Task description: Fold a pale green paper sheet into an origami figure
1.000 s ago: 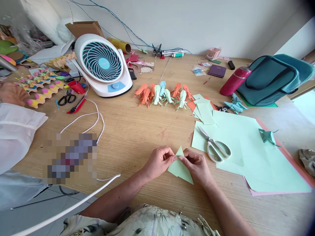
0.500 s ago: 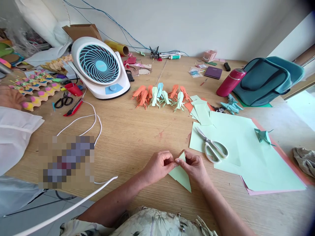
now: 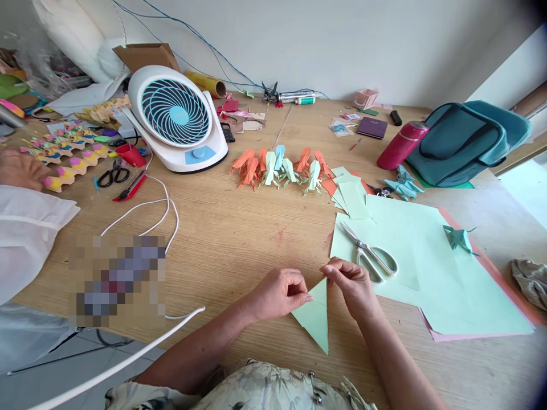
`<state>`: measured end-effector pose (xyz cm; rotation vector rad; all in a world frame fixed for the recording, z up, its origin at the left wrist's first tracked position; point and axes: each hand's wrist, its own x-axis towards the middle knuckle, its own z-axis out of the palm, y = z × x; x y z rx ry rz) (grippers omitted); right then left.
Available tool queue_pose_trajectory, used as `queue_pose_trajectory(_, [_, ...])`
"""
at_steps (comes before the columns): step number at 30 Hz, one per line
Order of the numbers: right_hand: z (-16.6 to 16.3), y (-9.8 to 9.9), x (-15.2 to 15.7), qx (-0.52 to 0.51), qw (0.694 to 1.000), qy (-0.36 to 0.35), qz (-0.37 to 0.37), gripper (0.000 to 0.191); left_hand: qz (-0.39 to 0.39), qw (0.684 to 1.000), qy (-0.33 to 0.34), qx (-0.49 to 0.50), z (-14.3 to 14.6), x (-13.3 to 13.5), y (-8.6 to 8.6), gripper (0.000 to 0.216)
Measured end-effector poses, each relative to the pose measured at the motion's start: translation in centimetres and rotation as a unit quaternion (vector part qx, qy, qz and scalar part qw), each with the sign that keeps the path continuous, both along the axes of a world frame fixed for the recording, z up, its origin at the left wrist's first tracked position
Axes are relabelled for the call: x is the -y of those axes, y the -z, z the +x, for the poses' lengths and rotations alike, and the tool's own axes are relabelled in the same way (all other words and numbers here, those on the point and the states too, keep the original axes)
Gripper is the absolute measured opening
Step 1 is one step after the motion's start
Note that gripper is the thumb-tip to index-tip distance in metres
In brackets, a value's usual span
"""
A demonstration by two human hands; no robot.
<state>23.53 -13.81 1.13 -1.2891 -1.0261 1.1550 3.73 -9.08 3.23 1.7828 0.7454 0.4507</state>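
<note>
A pale green folded paper triangle (image 3: 317,316) lies on the wooden table (image 3: 239,228) near its front edge, point toward me. My left hand (image 3: 280,293) is curled, its fingertips pinching the triangle's left edge. My right hand (image 3: 352,285) pinches the top corner of the same triangle. Just right of my right hand, white-handled scissors (image 3: 371,256) rest on large pale green sheets (image 3: 427,262).
A row of orange and green origami figures (image 3: 282,165) sits mid-table, behind it a white desk fan (image 3: 177,117) with a white cable (image 3: 158,210). A teal backpack (image 3: 465,142) and red bottle (image 3: 401,145) stand far right. Another person's sleeve (image 3: 29,233) and hand (image 3: 19,168) are at left.
The hands have drawn apart along the triangle: my right hand slid up to its top corner, my left stayed on the left edge. The triangle now lies longer, pointing toward me.
</note>
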Motion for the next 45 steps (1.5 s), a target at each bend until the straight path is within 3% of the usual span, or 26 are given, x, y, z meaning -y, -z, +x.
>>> queue_pose_trajectory(4, [0.3,-0.4,0.2,0.004,1.0,0.018,0.011,0.032,-0.061,0.997,-0.047,0.013,0.0,-0.3,0.2,0.024])
queue_pose_trajectory(9, [-1.1,-1.5,0.1,0.067,0.992,-0.102,-0.036,0.041,-0.096,0.984,-0.143,0.052,-0.2,-0.9,0.6,0.03])
queue_pose_trajectory(12, [-1.7,-1.3,0.1,0.094,0.988,-0.112,-0.047,0.048,-0.088,0.979,-0.167,0.073,-0.3,-1.1,0.8,0.031])
queue_pose_trajectory(21, [-1.7,-0.3,0.3,0.115,0.992,-0.058,-0.004,0.045,-0.089,0.981,-0.151,0.082,-0.2,-1.1,1.0,0.027])
queue_pose_trajectory(32, [-1.8,0.5,0.4,0.053,0.993,-0.098,-0.026,0.035,-0.101,0.982,-0.134,0.089,-0.2,-1.2,1.2,0.03])
queue_pose_trajectory(40, [-2.0,0.6,0.5,0.018,0.995,-0.09,-0.05,0.033,0.014,0.989,-0.131,0.073,0.1,-1.0,0.6,0.029])
queue_pose_trajectory(45, [-2.0,0.9,0.4,-0.019,0.996,-0.07,-0.042,0.037,0.006,0.989,-0.132,0.07,0.2,-0.7,0.9,0.028])
